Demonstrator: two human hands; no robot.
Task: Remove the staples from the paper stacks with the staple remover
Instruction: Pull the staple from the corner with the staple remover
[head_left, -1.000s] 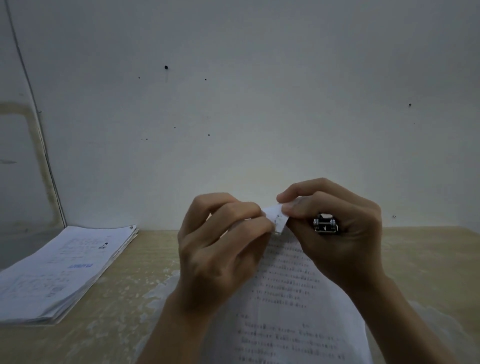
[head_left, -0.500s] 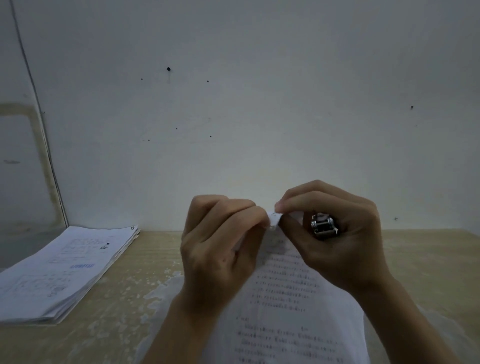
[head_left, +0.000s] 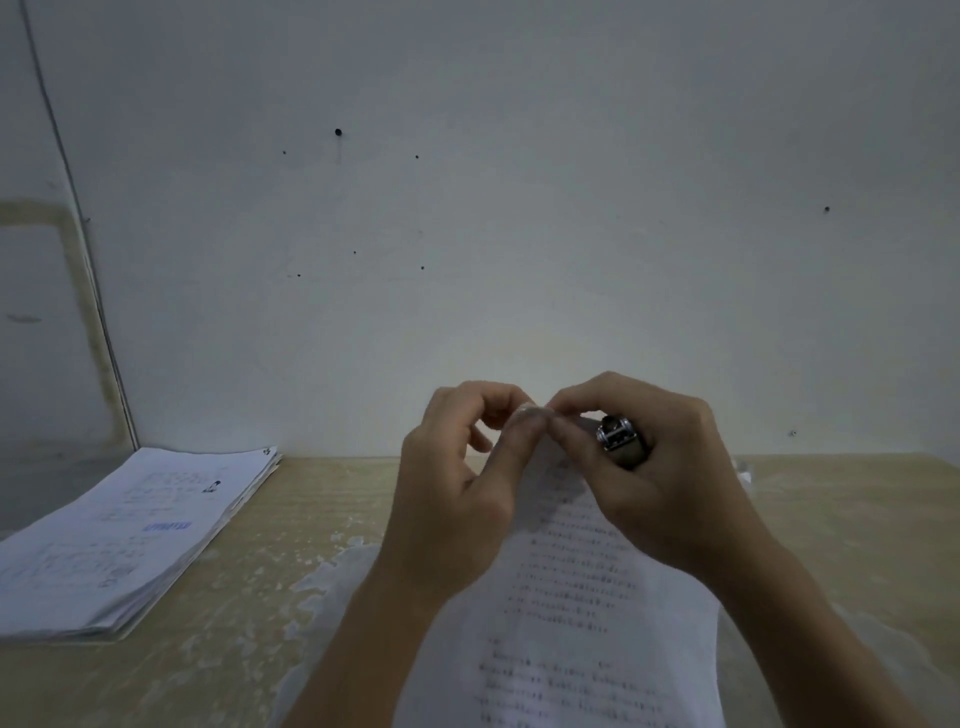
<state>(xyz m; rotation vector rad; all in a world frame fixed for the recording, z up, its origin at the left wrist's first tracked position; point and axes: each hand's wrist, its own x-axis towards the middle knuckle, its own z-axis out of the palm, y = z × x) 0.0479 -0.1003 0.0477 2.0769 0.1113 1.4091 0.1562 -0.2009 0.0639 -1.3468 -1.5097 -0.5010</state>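
A printed paper stack (head_left: 576, 597) is lifted off the desk, its top corner raised between both hands. My left hand (head_left: 457, 499) pinches that corner between thumb and forefinger. My right hand (head_left: 654, 467) meets it fingertip to fingertip at the corner, and it also holds a small metal staple remover (head_left: 621, 441) tucked against its fingers. The corner itself is hidden by my fingertips, so no staple shows.
A second, thicker pile of printed sheets (head_left: 124, 535) lies flat at the left of the worn wooden desk (head_left: 311, 519). A pale wall (head_left: 467, 234) rises right behind the desk. A small light scrap (head_left: 744, 470) lies by my right hand.
The folded paper corner that showed between my fingertips is now covered by them. My left fingers have uncurled a little and both hands have shifted slightly right.
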